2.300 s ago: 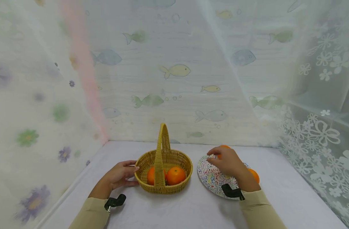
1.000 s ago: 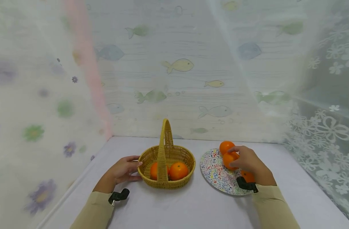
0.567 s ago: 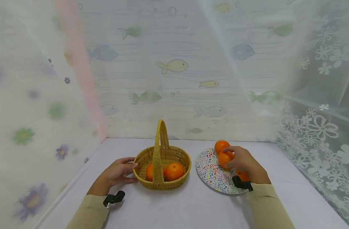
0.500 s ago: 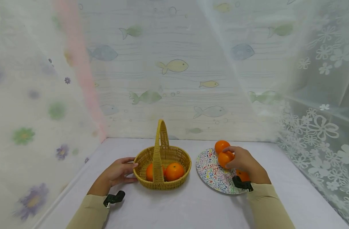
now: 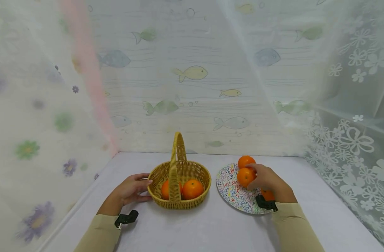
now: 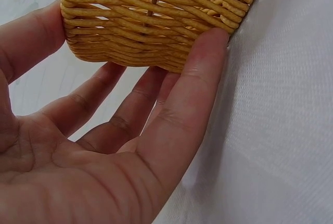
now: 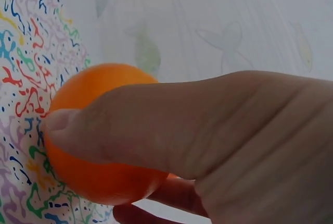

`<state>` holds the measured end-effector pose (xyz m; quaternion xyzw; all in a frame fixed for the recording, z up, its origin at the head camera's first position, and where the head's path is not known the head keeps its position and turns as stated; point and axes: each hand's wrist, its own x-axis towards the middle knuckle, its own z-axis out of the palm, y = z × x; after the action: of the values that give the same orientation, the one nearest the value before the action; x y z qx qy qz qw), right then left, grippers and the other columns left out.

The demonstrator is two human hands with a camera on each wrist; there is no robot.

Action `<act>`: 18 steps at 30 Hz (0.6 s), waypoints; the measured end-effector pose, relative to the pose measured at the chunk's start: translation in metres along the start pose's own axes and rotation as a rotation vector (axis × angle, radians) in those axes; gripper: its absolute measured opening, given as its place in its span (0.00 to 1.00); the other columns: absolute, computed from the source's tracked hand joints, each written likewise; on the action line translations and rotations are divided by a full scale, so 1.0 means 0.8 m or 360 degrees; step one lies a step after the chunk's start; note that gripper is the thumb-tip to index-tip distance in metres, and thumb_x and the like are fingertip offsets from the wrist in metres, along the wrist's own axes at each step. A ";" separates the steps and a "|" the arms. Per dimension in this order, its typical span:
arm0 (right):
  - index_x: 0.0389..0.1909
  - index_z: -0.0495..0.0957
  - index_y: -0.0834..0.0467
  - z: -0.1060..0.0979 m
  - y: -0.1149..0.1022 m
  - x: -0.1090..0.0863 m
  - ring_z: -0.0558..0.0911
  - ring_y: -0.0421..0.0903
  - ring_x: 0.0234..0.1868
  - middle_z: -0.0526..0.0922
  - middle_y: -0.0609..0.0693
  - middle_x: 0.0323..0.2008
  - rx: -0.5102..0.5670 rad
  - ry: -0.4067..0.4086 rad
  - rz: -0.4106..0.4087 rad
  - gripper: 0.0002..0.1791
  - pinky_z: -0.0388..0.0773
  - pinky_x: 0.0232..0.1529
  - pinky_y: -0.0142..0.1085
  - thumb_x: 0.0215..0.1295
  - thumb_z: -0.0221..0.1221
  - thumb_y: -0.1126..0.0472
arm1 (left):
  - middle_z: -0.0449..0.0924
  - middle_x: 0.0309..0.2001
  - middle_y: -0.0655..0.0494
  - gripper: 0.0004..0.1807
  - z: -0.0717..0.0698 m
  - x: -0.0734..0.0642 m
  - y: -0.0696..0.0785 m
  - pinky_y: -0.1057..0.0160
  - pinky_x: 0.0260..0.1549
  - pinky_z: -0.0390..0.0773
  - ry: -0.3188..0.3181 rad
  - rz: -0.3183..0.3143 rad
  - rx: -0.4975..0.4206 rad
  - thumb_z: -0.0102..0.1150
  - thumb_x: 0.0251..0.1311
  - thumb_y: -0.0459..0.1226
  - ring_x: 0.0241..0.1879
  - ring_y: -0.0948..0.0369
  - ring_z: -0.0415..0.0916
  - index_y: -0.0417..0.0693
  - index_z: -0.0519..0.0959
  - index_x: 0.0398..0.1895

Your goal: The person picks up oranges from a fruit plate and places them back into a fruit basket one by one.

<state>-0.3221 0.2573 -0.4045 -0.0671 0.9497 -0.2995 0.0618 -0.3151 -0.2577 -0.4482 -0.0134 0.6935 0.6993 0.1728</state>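
In the head view, my left hand (image 5: pixel 133 190) holds the near-left side of a yellow woven basket (image 5: pixel 192 168), thumb at the rim and fingers along the outer wall. Up close, the left wrist view has those fingers against the basket's weave (image 6: pixel 145 21). Two oranges lie inside, one (image 5: pixel 193 189) plain, the other partly behind the handle (image 5: pixel 174 164). My right hand (image 5: pixel 269 180) grips an orange (image 5: pixel 245 177) over the patterned round plate (image 5: pixel 231 194). In the right wrist view the thumb crosses that orange (image 7: pixel 109 182).
A second orange (image 5: pixel 246 161) sits at the plate's far edge. Another orange (image 5: pixel 268 194) is partly covered by my right wrist. White cloth (image 5: pixel 192 231) covers the table, with a fish-print curtain (image 5: pixel 192 87) behind and flowered sheer curtains at both sides.
My right hand came down from above the plate and took hold of an orange. Over the last half second that orange turned and shifted slightly left. The left hand stayed at the basket.
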 end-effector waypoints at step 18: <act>0.66 0.75 0.58 0.008 0.000 0.001 0.79 0.51 0.44 0.83 0.52 0.47 -0.0175 -0.0035 -0.0030 0.46 0.80 0.47 0.51 0.45 0.81 0.49 | 0.68 0.72 0.36 0.37 0.001 -0.001 -0.002 0.36 0.52 0.83 0.0005 0.0017 0.0000 0.60 0.73 0.40 0.61 0.49 0.79 0.37 0.57 0.79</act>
<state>-0.3222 0.2534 -0.4094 -0.0826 0.9633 -0.2466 0.0658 -0.3137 -0.2574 -0.4491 -0.0107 0.6939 0.7002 0.1679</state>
